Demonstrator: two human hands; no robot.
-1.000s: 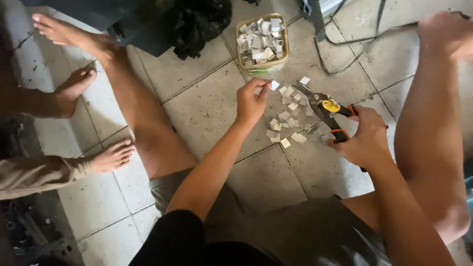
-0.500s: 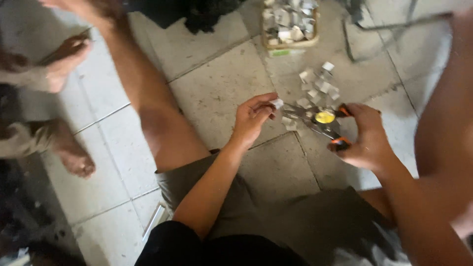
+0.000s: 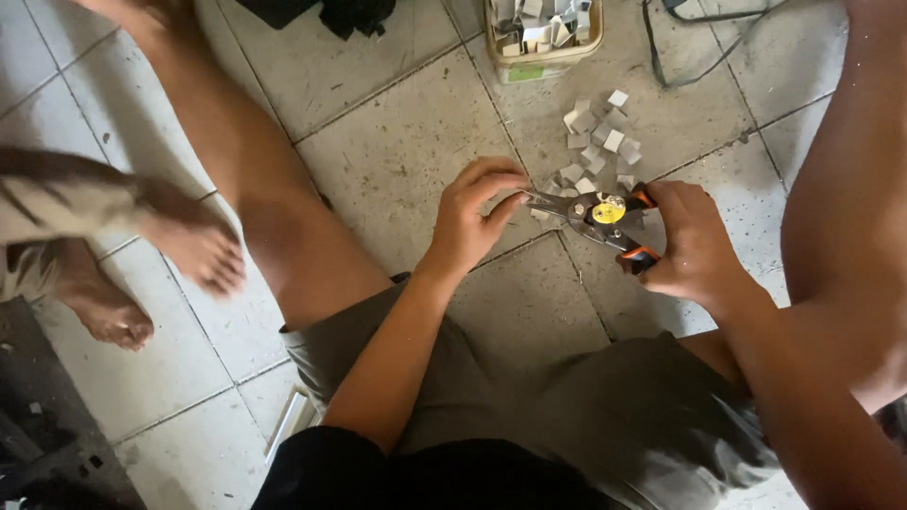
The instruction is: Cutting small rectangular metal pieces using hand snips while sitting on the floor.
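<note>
Person sits on tiled floor (image 3: 397, 142), legs spread, work going on betw. the knees.

Handling: snips (image 3: 597, 212) look like stiff steel, w/ orange-and-black handles and a yellow pivot disc; prob. moderate weight, one-hand tool. Best held at the coated handles, well back from the blades. Small pale cut pieces (image 3: 597, 142) lie scattered on floor just beyond the snips; judged light, thin, rigid, w/ edges likely sharp, so pinch by flat faces w/ fingertips. Easy to scatter if brushed.

Grip, R: right hand (image 3: 694, 247) wraps both snip handles, fingers curled tight round them; handles look squeezed close, blades near-closed, tips pointing left toward the other hand.

Grip, L: left hand (image 3: 472, 215) in a narrow pinch, thumb and forefinger brought together right at the blade tips. Seems to hold a small thin bit there, but too small to make out; cannot tell for sure what is in the pinch.

Location: snips are held just above floor, centre-right of view, betw. both hands. Pile of pieces sits just past them, and a small tub (image 3: 543, 38) packed w/ similar pieces stands farther out at top edge.

Nearby: dark cable (image 3: 699, 57) at top right; another person's bare feet (image 3: 189, 241) at left, well apart from the work.
</note>
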